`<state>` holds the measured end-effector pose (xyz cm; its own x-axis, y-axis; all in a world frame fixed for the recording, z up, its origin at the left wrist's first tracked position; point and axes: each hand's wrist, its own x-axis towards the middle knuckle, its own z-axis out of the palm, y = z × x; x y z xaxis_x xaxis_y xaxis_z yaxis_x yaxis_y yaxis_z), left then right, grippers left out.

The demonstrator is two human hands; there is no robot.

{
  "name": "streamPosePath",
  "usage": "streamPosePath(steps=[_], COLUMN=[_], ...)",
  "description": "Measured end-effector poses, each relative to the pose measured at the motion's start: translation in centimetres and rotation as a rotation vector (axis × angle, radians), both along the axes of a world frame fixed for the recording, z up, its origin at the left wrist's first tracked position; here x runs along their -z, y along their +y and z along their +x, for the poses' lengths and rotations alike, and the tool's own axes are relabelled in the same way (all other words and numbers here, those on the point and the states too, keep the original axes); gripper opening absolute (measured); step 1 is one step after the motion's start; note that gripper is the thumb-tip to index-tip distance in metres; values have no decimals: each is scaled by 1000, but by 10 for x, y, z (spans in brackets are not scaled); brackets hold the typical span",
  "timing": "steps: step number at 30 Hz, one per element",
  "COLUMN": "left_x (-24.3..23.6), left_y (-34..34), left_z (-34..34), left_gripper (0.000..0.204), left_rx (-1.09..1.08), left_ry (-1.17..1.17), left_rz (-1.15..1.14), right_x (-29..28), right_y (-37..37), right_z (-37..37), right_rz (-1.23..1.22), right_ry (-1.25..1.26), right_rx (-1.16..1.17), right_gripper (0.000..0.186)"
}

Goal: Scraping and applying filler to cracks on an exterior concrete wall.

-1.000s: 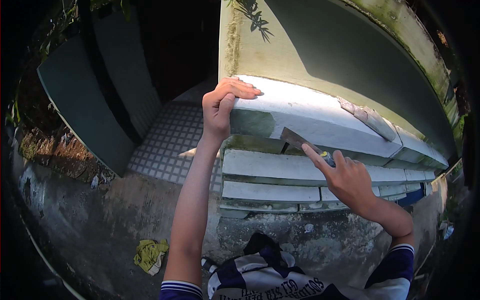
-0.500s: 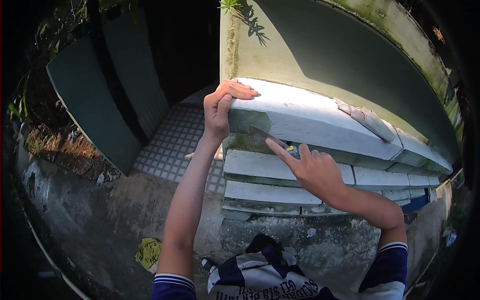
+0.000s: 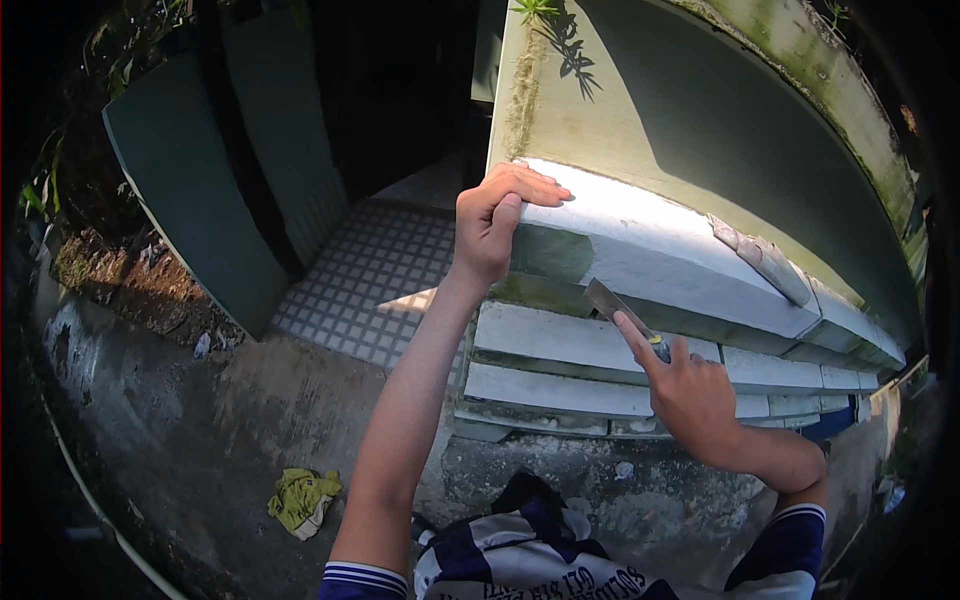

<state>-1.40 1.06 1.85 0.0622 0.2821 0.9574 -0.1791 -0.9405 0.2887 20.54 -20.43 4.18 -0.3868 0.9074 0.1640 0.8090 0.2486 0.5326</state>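
Note:
My left hand (image 3: 502, 215) lies over the left end of a white painted ledge (image 3: 650, 220), fingers stretched flat on its sunlit top and thumb beside the corner. In my right hand (image 3: 700, 400) is a putty knife (image 3: 606, 299) with a flat metal blade and a dark and yellow handle, mostly covered by the fingers. My index finger runs along the blade. The blade is close to the ledge's shaded front face, right of a bare greenish patch (image 3: 550, 252); I cannot tell whether it touches.
A rolled greyish piece of material (image 3: 762, 262) lies on the ledge. Below are stepped white ledges (image 3: 560, 335). Left of them are a tiled floor (image 3: 365, 280) and a green panel (image 3: 190, 190). A yellow-green cloth (image 3: 303, 500) lies on the concrete ground (image 3: 240, 430).
The putty knife and my right hand have moved right along the ledge's front, away from the greenish patch. My left hand stays on the ledge's end. The whole view has shifted slightly.

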Motion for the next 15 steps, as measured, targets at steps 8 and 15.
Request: streamPosePath(steps=[8,15], left_x=[2,1], left_y=[0,-5], left_z=[-1,-2], left_gripper=[33,33], left_rx=[0,-30], left_ry=[-5,5], left_rz=[1,-27], right_x=[19,25], right_y=[10,13], right_z=[5,-1], right_rz=[48,110], right_ry=[90,112], right_rx=[-50,-57], right_gripper=[87,88])
